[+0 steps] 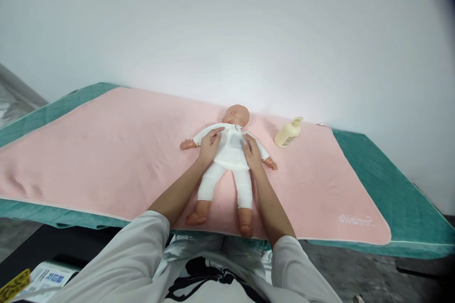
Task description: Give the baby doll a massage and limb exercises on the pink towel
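Note:
A baby doll (232, 151) in a white top and white leggings lies on a pink mat (117, 147), its bald head toward the wall and its feet toward me. Its arms are spread and its head is turned to the left. My left hand (211, 144) rests on the left side of the doll's chest, fingers extended over the white cloth. On the right side of the chest lies my right hand (251, 150), its fingers also extended. Neither hand is closed round anything.
A pale yellow pump bottle (287, 133) leans or lies on the mat right of the doll. Green quilted cloth (387, 184) shows beneath the mat. A white wall rises behind. At the lower left is a box with a printed label (50, 279).

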{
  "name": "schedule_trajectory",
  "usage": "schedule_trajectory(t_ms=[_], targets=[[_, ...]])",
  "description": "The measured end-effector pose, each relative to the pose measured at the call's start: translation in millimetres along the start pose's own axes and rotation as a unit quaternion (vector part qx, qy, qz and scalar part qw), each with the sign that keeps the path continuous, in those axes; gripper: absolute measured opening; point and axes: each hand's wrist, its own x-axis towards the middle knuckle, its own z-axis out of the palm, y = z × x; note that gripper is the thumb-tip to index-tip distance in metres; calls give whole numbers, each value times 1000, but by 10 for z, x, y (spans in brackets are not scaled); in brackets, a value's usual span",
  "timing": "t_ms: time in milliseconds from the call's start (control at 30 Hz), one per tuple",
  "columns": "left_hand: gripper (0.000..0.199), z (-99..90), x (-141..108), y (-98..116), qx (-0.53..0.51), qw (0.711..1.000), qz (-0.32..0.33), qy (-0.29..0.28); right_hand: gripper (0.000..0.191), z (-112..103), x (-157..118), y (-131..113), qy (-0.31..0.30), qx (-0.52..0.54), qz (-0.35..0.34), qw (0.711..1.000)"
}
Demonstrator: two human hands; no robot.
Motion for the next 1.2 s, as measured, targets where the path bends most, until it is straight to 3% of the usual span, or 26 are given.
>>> schedule_trajectory(t_ms=[133,300,467,600,767,967,1100,1200], targets=[[29,-69,-106,-15,-17,998,-29,61,52,-69,11,-68,42,-11,14,999],[24,-91,-205,-58,-39,995,-52,75,51,-100,141,-117,70,30,77,994],[26,-75,-215,-121,-63,983,-148,83,65,-38,414,-162,56,-14,171,984],[32,-85,-199,-159,-68,976,-203,30,80,108,629,-217,-3,-91,253,963],[46,-94,-143,-228,-120,977,-158,-75,93,264,762,-238,-44,-158,286,944],[50,2,36,-290,-70,984,-112,-115,93,296,872,-147,-63,-152,314,935],[58,91,147,-250,-46,983,-126,-127,96,312,912,-118,-71,-140,324,933],[61,135,208,-223,0,979,-115,-167,96,320,931,-102,-76,-129,338,929]])
